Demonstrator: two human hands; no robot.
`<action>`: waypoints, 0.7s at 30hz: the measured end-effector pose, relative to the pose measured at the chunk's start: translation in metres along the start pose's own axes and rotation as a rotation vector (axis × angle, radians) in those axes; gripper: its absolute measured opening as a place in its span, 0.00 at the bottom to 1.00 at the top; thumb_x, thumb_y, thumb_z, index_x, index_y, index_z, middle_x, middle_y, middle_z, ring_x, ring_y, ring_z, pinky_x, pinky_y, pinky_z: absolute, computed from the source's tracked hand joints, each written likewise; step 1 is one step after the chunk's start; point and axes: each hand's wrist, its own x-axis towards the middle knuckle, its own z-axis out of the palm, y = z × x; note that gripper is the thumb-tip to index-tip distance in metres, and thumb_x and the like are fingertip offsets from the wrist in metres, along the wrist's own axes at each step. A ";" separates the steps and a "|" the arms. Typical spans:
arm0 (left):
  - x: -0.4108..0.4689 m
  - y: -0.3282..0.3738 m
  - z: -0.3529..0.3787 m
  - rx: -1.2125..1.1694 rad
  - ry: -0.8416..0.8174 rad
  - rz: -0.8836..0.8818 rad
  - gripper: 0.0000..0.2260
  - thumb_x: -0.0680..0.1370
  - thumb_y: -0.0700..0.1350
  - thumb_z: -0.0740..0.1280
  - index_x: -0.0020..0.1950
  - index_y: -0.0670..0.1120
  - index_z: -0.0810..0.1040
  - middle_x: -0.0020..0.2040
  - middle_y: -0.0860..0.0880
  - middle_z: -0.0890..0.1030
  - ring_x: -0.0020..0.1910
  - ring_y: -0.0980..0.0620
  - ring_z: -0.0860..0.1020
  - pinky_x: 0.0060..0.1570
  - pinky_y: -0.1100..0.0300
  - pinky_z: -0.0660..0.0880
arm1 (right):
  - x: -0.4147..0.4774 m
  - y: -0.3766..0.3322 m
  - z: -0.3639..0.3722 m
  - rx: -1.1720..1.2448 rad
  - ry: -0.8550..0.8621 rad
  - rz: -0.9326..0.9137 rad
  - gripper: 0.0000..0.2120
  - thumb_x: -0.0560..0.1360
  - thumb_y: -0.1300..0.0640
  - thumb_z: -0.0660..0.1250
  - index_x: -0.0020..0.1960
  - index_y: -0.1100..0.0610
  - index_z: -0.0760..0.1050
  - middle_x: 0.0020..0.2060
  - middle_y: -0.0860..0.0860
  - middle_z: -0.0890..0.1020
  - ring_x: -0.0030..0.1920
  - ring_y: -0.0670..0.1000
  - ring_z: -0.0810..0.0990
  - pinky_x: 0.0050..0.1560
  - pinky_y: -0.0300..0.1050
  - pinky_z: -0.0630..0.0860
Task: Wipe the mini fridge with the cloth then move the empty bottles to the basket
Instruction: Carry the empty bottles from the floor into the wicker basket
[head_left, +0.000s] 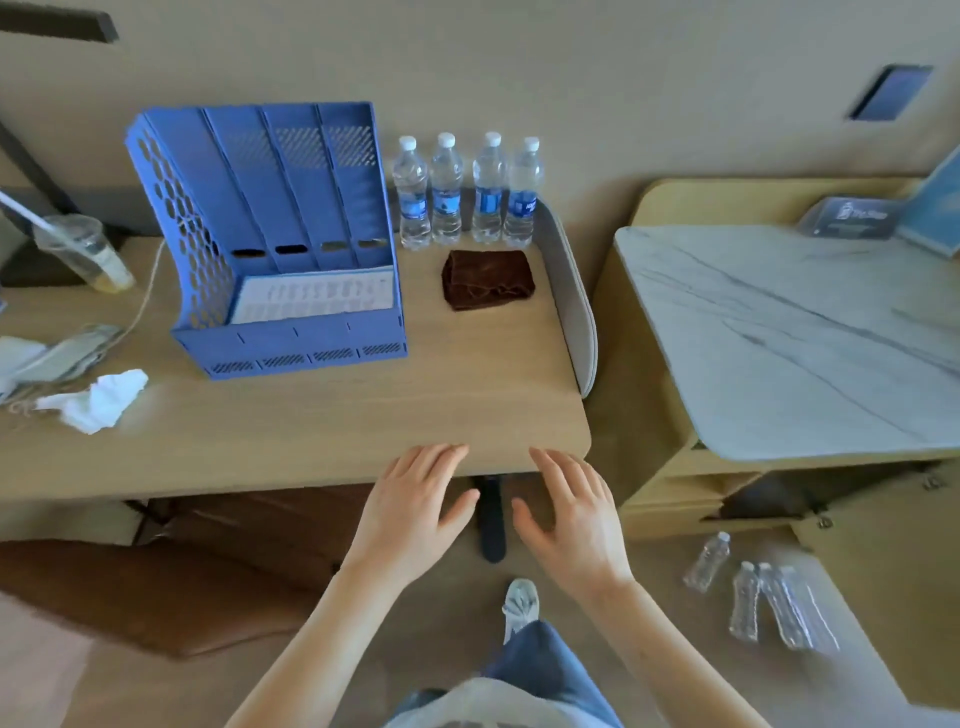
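A folded dark brown cloth (487, 279) lies on the wooden desk (322, 415), just in front of a row of several clear water bottles with blue labels (466, 193) standing against the wall. Several empty bottles (763, 592) lie on the floor at the lower right, beside a cabinet. A blue perforated file-holder basket (270, 234) stands on the desk left of the bottles. My left hand (415, 512) and my right hand (571, 519) hover open at the desk's front edge, palms down, holding nothing. I cannot make out a mini fridge for certain.
A marble-topped cabinet (789, 332) with an open dark lower compartment stands right of the desk. A plastic cup with a straw (85, 249), a crumpled white tissue (98, 397) and a cable lie on the desk's left. A brown chair (156, 587) sits below.
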 end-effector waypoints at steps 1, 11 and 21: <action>-0.017 -0.001 0.001 -0.001 -0.021 0.016 0.23 0.79 0.58 0.58 0.68 0.46 0.76 0.62 0.51 0.79 0.60 0.50 0.78 0.57 0.54 0.76 | -0.023 -0.009 0.002 -0.005 0.000 0.036 0.26 0.74 0.44 0.65 0.66 0.59 0.77 0.59 0.53 0.81 0.60 0.57 0.79 0.62 0.53 0.76; -0.109 0.052 -0.001 -0.138 -0.205 0.324 0.20 0.78 0.53 0.66 0.66 0.43 0.78 0.62 0.48 0.81 0.62 0.48 0.78 0.59 0.54 0.76 | -0.203 -0.054 -0.045 -0.097 0.122 0.390 0.26 0.76 0.44 0.61 0.68 0.57 0.76 0.62 0.53 0.81 0.62 0.58 0.78 0.63 0.57 0.75; -0.132 0.208 0.040 -0.198 -0.272 0.648 0.20 0.78 0.56 0.66 0.66 0.47 0.78 0.63 0.50 0.81 0.62 0.50 0.78 0.60 0.60 0.70 | -0.354 0.000 -0.134 -0.209 0.415 0.745 0.23 0.74 0.52 0.69 0.68 0.59 0.76 0.60 0.53 0.81 0.61 0.58 0.78 0.63 0.55 0.74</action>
